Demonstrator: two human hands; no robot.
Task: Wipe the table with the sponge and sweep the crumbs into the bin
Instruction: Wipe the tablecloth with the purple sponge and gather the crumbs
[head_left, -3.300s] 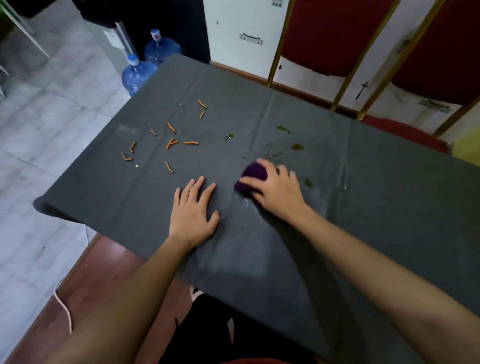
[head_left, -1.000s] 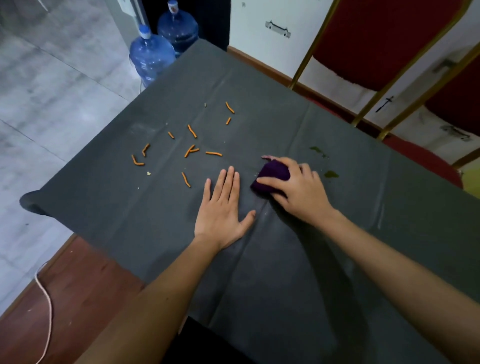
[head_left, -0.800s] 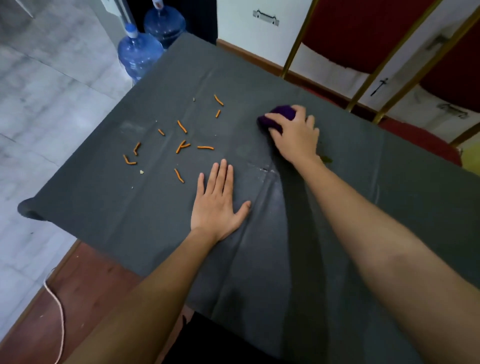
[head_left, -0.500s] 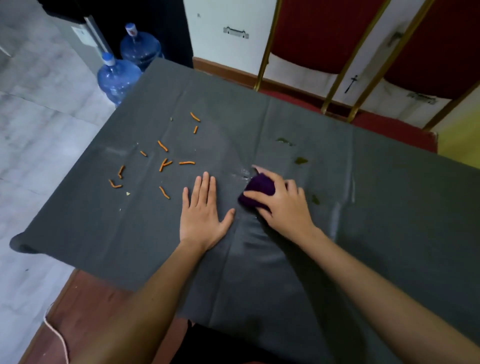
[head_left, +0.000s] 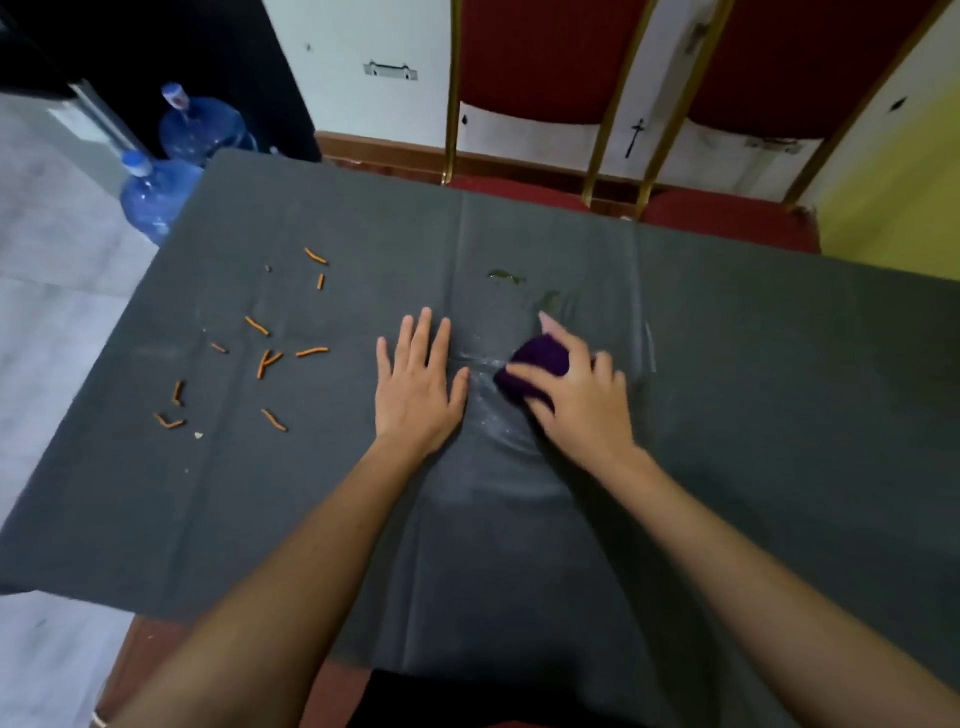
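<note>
A dark grey cloth covers the table (head_left: 753, 395). My right hand (head_left: 576, 400) presses a purple sponge (head_left: 537, 364) onto the cloth near the table's middle, over a wet smear. My left hand (head_left: 418, 387) lies flat on the cloth just left of the sponge, fingers spread, holding nothing. Several orange crumbs (head_left: 267, 361) are scattered over the left part of the table. Two greenish stains (head_left: 504, 276) sit beyond the sponge. No bin is in view.
Two blue water bottles (head_left: 156, 195) stand on the floor past the table's far left corner. Red chairs with gold frames (head_left: 613, 104) stand against the far edge. The table's left edge drops to grey tiled floor (head_left: 47, 322).
My right hand swept the sponge out to the far side of the table and drew it back to the middle. The left hand has stayed flat on the cloth.
</note>
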